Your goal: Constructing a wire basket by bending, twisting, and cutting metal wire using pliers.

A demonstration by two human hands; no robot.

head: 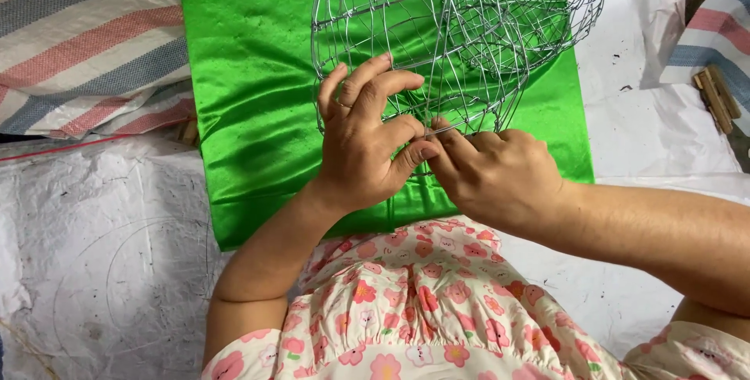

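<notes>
Head view looks down on a person's two bare hands working at the lower rim of a silver wire frame of thin bent rods [461,21], cage-like and open, which rests on a bright green satin cloth [250,99] folded into a thick rectangle. The frame sits over the cloth's far right part and overhangs its far edge. The left hand [363,149], with a ring on one finger, has its fingers curled loosely over the frame's near rim, thumb and forefinger pinched together on a single wire there. The right hand [496,177] meets it from the right, its fingers bunched tight, fingertips closed on the same wire just beside the left thumb; the two hands touch. The cloth lies on a white woven plastic sheet [101,271] spread over the ground. A striped tarpaulin of red, blue and white bands [78,44] lies beyond the cloth's left edge. Small yellowish wooden sticks [715,95] lie well apart near the sheet's right edge. A pink floral garment [414,310] fills the near foreground.
</notes>
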